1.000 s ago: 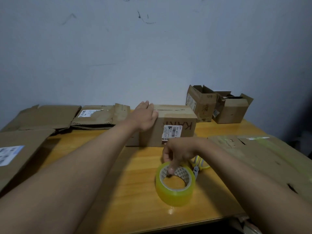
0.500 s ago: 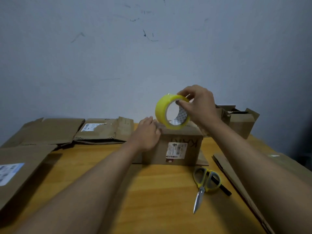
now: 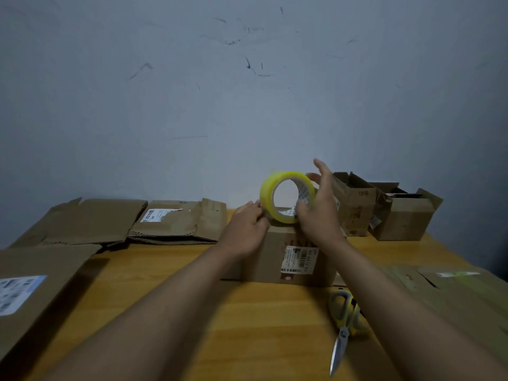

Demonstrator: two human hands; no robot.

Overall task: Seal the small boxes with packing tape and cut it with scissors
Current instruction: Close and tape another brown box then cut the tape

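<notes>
A small brown box (image 3: 270, 259) with a white label stands at the middle of the wooden table (image 3: 192, 298). A yellow tape roll (image 3: 267, 193) stands upright just above the box's top. My right hand (image 3: 320, 215) grips the roll from its right side, thumb at the core, index finger pointing up. My left hand (image 3: 244, 229) rests on the box's top left corner, and its fingertips touch the roll's lower left rim. Yellow-handled scissors (image 3: 343, 317) lie closed on the table in front of the box, to the right, blades pointing toward me.
Two open small boxes (image 3: 357, 207) (image 3: 404, 215) stand at the back right by the wall. Flattened cartons lie at the back left (image 3: 82, 221) (image 3: 178, 218), at the near left (image 3: 33, 284) and along the right side (image 3: 453, 292).
My right hand lifted the tape roll off the table and brought it over the box. My left hand stayed on the box and its fingertips now reach the roll. The scissors lie uncovered.
</notes>
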